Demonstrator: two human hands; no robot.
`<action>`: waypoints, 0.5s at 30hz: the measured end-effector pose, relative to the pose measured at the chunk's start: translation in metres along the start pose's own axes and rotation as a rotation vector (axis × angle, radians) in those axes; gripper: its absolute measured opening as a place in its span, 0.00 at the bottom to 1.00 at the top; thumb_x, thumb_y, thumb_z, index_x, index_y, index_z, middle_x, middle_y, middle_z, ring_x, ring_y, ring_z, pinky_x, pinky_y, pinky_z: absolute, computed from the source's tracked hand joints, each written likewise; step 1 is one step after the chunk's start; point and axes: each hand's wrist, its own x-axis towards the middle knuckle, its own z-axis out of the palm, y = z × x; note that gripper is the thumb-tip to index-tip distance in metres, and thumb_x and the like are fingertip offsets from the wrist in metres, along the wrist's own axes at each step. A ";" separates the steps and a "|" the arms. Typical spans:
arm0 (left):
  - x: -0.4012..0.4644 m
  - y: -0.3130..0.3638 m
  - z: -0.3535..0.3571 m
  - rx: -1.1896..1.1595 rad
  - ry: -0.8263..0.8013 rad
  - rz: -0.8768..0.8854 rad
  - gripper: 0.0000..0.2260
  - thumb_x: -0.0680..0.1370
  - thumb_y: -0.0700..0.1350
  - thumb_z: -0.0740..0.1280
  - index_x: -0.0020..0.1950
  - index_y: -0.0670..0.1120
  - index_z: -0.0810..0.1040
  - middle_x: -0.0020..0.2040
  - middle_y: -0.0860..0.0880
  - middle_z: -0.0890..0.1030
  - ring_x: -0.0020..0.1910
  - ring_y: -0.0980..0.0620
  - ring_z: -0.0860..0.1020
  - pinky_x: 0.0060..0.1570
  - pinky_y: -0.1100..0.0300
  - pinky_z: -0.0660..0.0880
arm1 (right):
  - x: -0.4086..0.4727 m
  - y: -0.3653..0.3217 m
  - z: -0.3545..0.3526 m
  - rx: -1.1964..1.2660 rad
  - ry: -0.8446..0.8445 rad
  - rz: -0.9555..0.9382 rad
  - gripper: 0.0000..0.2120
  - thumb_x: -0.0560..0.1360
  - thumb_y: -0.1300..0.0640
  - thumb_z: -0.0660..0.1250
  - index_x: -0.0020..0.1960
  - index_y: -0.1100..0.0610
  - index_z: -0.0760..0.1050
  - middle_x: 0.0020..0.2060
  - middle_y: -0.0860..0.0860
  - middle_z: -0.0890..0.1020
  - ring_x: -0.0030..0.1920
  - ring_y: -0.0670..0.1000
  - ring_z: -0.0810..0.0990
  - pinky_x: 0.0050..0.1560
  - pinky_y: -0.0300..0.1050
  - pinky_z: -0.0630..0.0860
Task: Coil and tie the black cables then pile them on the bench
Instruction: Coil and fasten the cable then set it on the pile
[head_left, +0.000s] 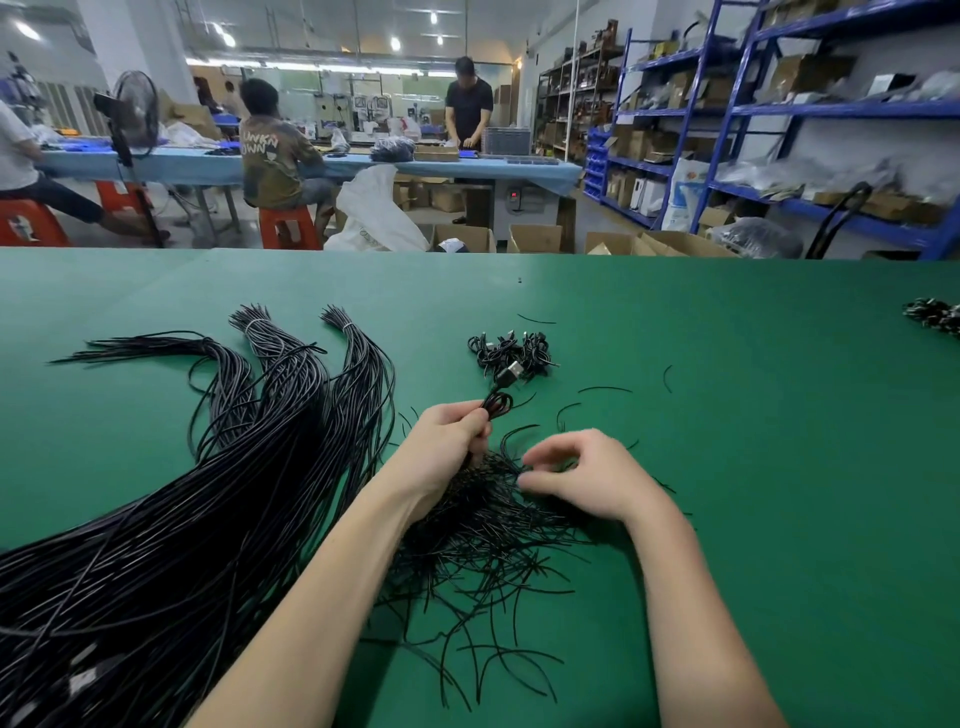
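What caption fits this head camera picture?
Left hand grips a coiled black cable while right hand picks a tie on the green bench.

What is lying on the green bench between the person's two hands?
Between the left hand and right hand, the head view shows a heap of short black ties on the bench.

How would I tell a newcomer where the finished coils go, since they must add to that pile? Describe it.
On the green bench, look just beyond the left hand, which grips a coiled cable. There sits the small pile of tied coils. Unlike the long straight cable bundles to its left and the heap of short ties under the hands, it is compact loops with plugs sticking out.
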 end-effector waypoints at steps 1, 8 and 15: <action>0.001 -0.002 -0.001 -0.019 0.012 -0.002 0.10 0.84 0.37 0.58 0.46 0.39 0.75 0.37 0.47 0.70 0.33 0.53 0.66 0.36 0.60 0.64 | -0.001 -0.002 0.003 -0.090 -0.019 0.023 0.09 0.69 0.45 0.80 0.48 0.42 0.85 0.43 0.37 0.85 0.48 0.35 0.81 0.52 0.38 0.76; 0.003 -0.004 -0.005 -0.352 0.003 -0.095 0.06 0.83 0.36 0.61 0.55 0.36 0.77 0.38 0.49 0.76 0.31 0.57 0.70 0.35 0.65 0.69 | -0.003 -0.016 0.011 -0.303 0.089 0.035 0.05 0.73 0.46 0.76 0.39 0.39 0.83 0.39 0.35 0.84 0.46 0.38 0.81 0.45 0.41 0.74; 0.002 0.003 -0.005 -0.585 -0.024 -0.192 0.04 0.83 0.36 0.61 0.53 0.39 0.76 0.37 0.49 0.81 0.30 0.58 0.72 0.34 0.67 0.74 | -0.005 -0.018 -0.007 0.133 0.335 -0.050 0.04 0.76 0.46 0.73 0.44 0.43 0.83 0.37 0.42 0.86 0.37 0.45 0.82 0.42 0.43 0.78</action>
